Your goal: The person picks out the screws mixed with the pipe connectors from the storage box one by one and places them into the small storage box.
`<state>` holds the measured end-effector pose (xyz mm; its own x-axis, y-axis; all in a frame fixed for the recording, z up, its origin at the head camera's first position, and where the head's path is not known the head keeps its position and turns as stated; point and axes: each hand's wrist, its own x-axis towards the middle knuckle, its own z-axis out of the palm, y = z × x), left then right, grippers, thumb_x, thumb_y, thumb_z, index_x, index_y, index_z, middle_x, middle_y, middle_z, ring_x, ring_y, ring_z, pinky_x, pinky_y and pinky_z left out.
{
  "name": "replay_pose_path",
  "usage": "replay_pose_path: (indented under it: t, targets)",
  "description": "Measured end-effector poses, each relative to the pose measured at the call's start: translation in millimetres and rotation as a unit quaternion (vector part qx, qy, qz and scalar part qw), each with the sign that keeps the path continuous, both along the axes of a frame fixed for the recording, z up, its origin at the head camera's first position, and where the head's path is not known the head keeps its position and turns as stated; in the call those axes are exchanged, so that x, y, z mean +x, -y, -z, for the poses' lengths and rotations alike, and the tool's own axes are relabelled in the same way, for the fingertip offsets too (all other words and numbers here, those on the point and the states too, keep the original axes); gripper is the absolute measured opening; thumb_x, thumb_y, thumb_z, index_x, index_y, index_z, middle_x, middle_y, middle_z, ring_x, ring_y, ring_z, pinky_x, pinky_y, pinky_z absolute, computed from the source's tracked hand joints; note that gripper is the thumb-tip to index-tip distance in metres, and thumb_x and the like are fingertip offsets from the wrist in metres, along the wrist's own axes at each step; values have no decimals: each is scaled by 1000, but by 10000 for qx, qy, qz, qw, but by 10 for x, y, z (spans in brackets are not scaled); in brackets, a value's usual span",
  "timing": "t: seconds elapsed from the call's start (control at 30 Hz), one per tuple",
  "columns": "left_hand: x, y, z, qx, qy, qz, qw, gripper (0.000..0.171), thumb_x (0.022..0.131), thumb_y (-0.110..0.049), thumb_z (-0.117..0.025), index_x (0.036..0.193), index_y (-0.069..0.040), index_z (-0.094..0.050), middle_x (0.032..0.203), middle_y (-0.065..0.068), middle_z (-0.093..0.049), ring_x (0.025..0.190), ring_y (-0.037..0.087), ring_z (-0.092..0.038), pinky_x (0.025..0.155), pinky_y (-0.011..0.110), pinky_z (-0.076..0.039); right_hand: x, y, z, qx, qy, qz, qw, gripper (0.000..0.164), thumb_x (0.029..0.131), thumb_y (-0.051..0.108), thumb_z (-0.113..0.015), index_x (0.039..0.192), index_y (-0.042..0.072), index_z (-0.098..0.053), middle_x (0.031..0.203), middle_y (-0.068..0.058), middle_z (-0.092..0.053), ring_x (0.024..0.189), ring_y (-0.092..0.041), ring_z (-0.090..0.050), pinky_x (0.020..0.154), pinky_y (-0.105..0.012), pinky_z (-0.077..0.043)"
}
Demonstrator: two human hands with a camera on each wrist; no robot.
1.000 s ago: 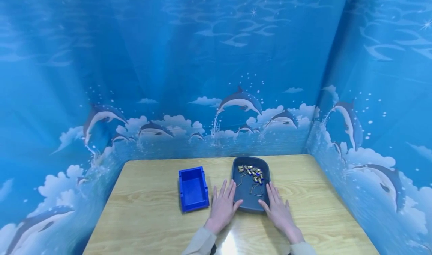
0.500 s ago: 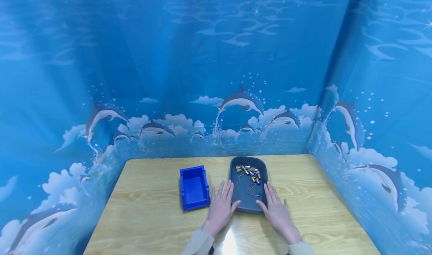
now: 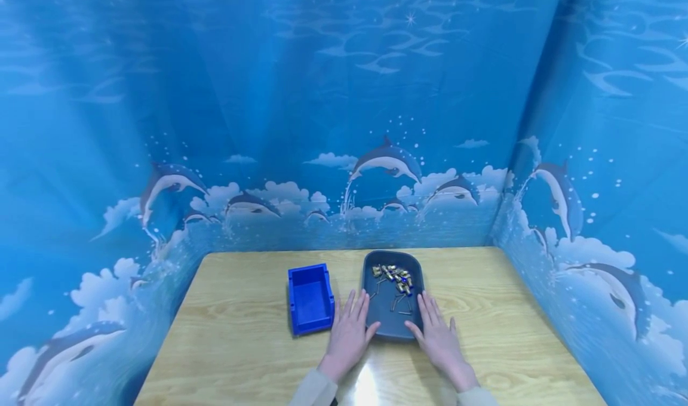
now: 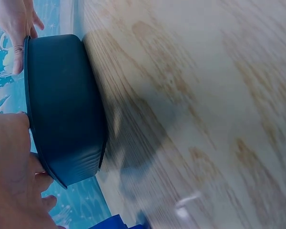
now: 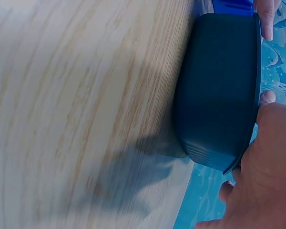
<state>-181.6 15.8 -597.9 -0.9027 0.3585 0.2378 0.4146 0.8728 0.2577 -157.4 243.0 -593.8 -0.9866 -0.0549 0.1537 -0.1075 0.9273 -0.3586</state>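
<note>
A dark blue-grey tray [image 3: 388, 325] with rounded corners stands on the table. Inside it lie several brass-coloured fittings [image 3: 398, 277], some with blue ends, and several thin metal pins [image 3: 399, 303]. My left hand [image 3: 348, 337] rests on the tray's left rim with its fingers stretched forward, the thumb at the near left corner. Opposite it, my right hand [image 3: 439, 341] lies along the right rim, fingers also straight. Both wrist views show the tray's outer near wall [image 4: 62, 105], with fingers at the rim. Neither hand holds any fitting or pin.
A blue plastic bin [image 3: 312, 304] stands left of the tray, close to my left fingertips. The wooden table [image 3: 231, 334] ends at the back against a blue curtain [image 3: 322, 95] printed with dolphins, which also hangs at both sides.
The tray has slid a little to the left, nearer the blue bin, with both hands moving along at its rim. The view has shifted slightly.
</note>
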Motion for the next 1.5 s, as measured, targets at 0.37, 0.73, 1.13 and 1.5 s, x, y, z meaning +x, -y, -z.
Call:
replay_pose_path:
  t: [0.37, 0.73, 1.13, 1.5]
  targets:
    - [48, 73, 11, 7, 76, -35, 10000, 69, 103, -48, -49, 156, -6, -37, 164, 8, -31, 153, 33, -21, 123, 61, -16, 13, 66, 40, -149, -280, -101, 9994, 77, 101, 45, -56, 160, 5, -27, 166, -16, -24, 146, -46, -31, 104, -84, -21]
    - [75, 136, 10, -80, -227, -34, 9997, 67, 102, -46, -53, 153, -4, -43, 161, 11, -38, 150, 36, -30, 120, 63, -24, 28, 158, -42, -116, 123, -17, 9999, 75, 101, 43, -58, 157, 2, -31, 166, -17, -23, 149, -43, -26, 108, -82, -19]
    - [0, 175, -63, -353, -356, 170, 9986, 69, 104, -53, -44, 155, -6, -40, 159, 12, -40, 152, 31, -25, 122, 58, -25, 40, 167, -36, -177, 69, -23, 9998, 74, 102, 42, -57, 157, 1, -31, 166, -17, -23, 149, -44, -27, 108, -82, -19]
    - [-315, 795, -372, 181, -706, -365, 9967, 57, 106, -38, -51, 153, -8, -43, 158, 9, -44, 151, 33, -29, 121, 63, -21, 21, 132, 86, -281, -187, -68, 9994, 74, 101, 44, -57, 158, 3, -31, 166, -15, -24, 147, -45, -30, 106, -84, -19]
